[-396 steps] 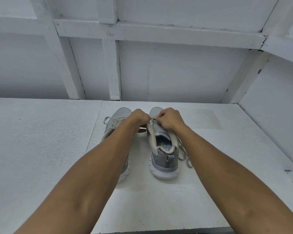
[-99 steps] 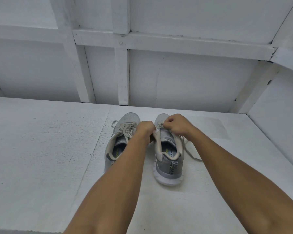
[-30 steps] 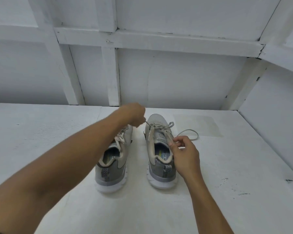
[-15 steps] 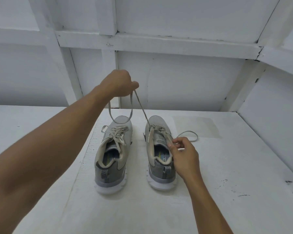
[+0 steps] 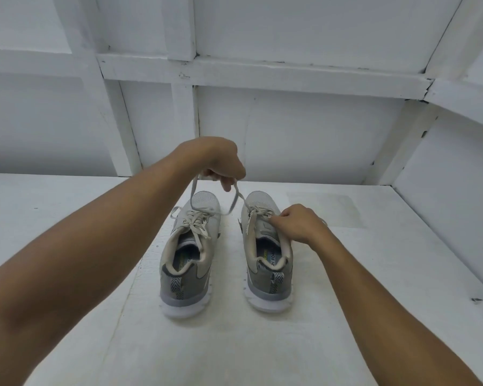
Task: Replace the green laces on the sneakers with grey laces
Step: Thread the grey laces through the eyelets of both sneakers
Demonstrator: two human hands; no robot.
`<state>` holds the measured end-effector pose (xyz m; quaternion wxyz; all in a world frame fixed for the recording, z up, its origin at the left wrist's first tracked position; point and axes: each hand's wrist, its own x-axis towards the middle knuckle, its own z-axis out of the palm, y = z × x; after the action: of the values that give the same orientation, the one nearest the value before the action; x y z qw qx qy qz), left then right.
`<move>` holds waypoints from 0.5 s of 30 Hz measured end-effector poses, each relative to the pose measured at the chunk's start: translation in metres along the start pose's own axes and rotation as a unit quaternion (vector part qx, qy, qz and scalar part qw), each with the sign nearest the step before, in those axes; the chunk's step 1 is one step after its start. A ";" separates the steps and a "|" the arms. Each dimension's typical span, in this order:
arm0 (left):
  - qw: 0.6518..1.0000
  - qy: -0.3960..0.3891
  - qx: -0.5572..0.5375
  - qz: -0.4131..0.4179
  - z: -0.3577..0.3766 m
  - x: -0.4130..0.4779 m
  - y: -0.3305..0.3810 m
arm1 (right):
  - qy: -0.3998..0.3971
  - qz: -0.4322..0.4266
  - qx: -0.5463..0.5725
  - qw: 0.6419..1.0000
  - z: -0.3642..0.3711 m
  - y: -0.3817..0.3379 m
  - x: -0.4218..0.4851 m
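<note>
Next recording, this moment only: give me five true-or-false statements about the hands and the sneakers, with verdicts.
1. The left hand holds a lace up above the sneakers. True.
2. That lace leads down into the left sneaker. False: it runs to the eyelets of the right sneaker.
3. The right hand lies flat on the table. False: its fingers pinch the lace at the right sneaker's eyelets.
4. Both sneakers stand upright side by side, heels toward the camera. True.
5. The left sneaker is laced up. True.
</note>
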<state>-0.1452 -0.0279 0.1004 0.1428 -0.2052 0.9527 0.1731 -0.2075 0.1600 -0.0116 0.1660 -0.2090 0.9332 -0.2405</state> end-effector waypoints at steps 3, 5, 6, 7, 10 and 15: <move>1.000 0.007 -0.004 0.003 -0.003 0.001 0.005 | -0.020 0.023 0.082 0.996 -0.001 0.002 0.003; 1.000 0.012 -0.006 0.027 -0.006 0.000 0.011 | -0.029 0.062 0.183 0.981 0.001 0.007 0.004; 0.999 0.013 -0.003 0.044 -0.006 -0.001 0.014 | -0.034 0.086 0.233 0.968 0.002 0.011 0.003; 0.998 0.017 -0.006 0.062 -0.003 -0.002 0.018 | -0.040 0.108 0.281 0.953 0.004 0.015 0.003; 0.991 0.040 -0.076 0.101 0.018 0.005 0.026 | -0.050 0.143 0.395 0.906 0.009 0.027 0.005; 0.984 0.070 -0.110 0.120 0.074 0.022 0.035 | -0.044 0.153 0.464 0.871 0.016 0.035 0.008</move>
<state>-0.1648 0.0230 0.0362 0.0308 -0.1154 0.9532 0.2776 -0.2187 0.1777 -0.0444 0.3193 0.0268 0.7260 -0.6084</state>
